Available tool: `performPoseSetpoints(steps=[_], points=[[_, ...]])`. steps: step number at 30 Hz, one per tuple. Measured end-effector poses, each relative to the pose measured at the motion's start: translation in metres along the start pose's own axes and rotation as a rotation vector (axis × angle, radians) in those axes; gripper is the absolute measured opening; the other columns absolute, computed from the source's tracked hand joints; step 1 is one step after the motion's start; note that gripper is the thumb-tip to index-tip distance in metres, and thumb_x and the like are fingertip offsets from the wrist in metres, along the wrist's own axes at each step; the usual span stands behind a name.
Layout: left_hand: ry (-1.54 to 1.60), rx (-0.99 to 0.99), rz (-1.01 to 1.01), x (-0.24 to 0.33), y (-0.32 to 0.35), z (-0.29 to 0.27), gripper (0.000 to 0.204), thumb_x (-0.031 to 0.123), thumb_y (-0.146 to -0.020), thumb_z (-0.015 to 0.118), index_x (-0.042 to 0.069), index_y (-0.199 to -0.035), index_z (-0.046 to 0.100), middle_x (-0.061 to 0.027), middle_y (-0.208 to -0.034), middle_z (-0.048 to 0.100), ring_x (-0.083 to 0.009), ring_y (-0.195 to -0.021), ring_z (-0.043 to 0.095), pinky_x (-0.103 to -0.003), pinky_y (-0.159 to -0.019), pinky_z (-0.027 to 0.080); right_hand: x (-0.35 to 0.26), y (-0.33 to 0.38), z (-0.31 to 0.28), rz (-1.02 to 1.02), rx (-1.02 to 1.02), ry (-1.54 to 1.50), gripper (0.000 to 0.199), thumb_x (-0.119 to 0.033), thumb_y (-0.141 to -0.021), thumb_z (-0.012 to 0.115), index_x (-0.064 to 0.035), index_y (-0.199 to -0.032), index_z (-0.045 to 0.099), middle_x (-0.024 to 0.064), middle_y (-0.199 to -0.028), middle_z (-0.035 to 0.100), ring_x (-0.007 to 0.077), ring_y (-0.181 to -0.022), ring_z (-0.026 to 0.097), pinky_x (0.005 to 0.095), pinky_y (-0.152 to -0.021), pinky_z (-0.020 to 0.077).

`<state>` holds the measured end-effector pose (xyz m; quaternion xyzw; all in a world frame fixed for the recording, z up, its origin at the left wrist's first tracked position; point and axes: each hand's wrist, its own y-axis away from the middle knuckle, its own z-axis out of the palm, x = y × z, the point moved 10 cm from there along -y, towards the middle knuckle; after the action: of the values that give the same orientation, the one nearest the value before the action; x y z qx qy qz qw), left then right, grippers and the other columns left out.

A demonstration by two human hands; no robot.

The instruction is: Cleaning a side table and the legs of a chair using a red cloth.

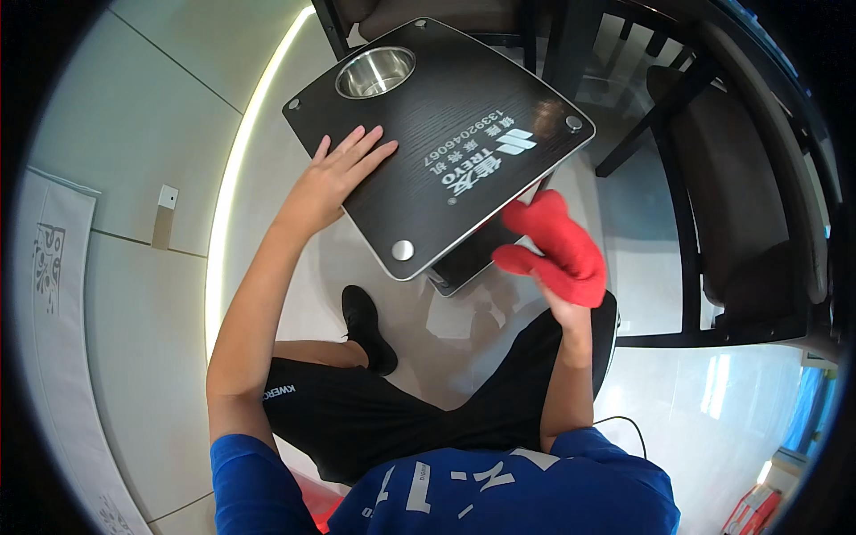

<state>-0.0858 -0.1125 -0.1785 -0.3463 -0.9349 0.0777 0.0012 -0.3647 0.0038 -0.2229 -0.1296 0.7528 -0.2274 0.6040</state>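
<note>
A small dark wood-grain table (428, 116) with a pale metal rim and white print stands tilted in view before me. My left hand (339, 174) lies flat on its left side, fingers stretched out over the top. A red fabric mitt (571, 254) covers my right hand (548, 236) down to the wrist. The mitt is at the table's near right edge, with thumb and fingers apart; whether it touches the edge I cannot tell. A round steel cup insert (376, 73) is set into the far left of the top. Round silver caps (403, 251) mark the corners.
Beneath the top a dark lower base (481, 250) shows. Dark chairs (740, 187) stand at the right and another chair (428, 20) at the back. A glowing light strip (239, 169) runs along the left wall. My black shoe (366, 330) rests on the shiny floor.
</note>
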Motion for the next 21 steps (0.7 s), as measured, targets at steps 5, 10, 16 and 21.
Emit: performPoseSetpoints(steps=[5, 10, 16, 21], points=[[-0.259, -0.028, -0.027, 0.052, 0.009, -0.009, 0.077, -0.002, -0.079, 0.06, 0.01, -0.15, 0.033, -0.016, -0.154, 0.034, -0.0352, -0.139, 0.039, -0.055, -0.103, 0.044, -0.026, 0.014, 0.079, -0.272, -0.394, 0.289, 0.039, -0.016, -0.064, 0.083, -0.0021, -0.097, 0.067, 0.0122, -0.095, 0.068, 0.0269, -0.089, 0.066, 0.037, -0.08, 0.0507], [-0.488, -0.124, -0.049, 0.133, 0.034, -0.022, 0.066, 0.001, -0.081, 0.059, -0.004, -0.144, 0.039, -0.0292, -0.141, 0.046, -0.0403, -0.121, 0.057, -0.043, -0.078, 0.06, 0.041, 0.066, 0.073, 0.206, -0.535, -0.42, 0.06, -0.016, -0.064, 0.085, -0.0023, -0.118, 0.061, 0.013, -0.111, 0.064, 0.0284, -0.1, 0.064, 0.0384, -0.086, 0.0502], [-0.559, -0.106, -0.085, 0.149, 0.029, -0.025, 0.06, 0.002, -0.08, 0.061, -0.003, -0.139, 0.048, -0.03, -0.133, 0.053, -0.0396, -0.111, 0.064, -0.034, -0.071, 0.061, 0.086, 0.057, 0.031, 0.144, -0.385, -0.059, 0.057, -0.015, -0.064, 0.084, -0.0019, -0.115, 0.062, 0.0127, -0.111, 0.065, 0.0274, -0.101, 0.064, 0.0376, -0.086, 0.0505], [-0.266, 0.131, -0.014, 0.12, -0.018, -0.019, 0.064, 0.005, -0.075, 0.066, 0.008, -0.138, 0.053, -0.0257, -0.141, 0.048, -0.0391, -0.123, 0.055, -0.044, -0.089, 0.054, 0.115, -0.002, 0.007, 0.291, -0.115, 0.095, 0.038, -0.013, -0.078, 0.075, -0.0012, -0.112, 0.063, 0.012, -0.109, 0.068, 0.0242, -0.104, 0.065, 0.0374, -0.088, 0.0511]])
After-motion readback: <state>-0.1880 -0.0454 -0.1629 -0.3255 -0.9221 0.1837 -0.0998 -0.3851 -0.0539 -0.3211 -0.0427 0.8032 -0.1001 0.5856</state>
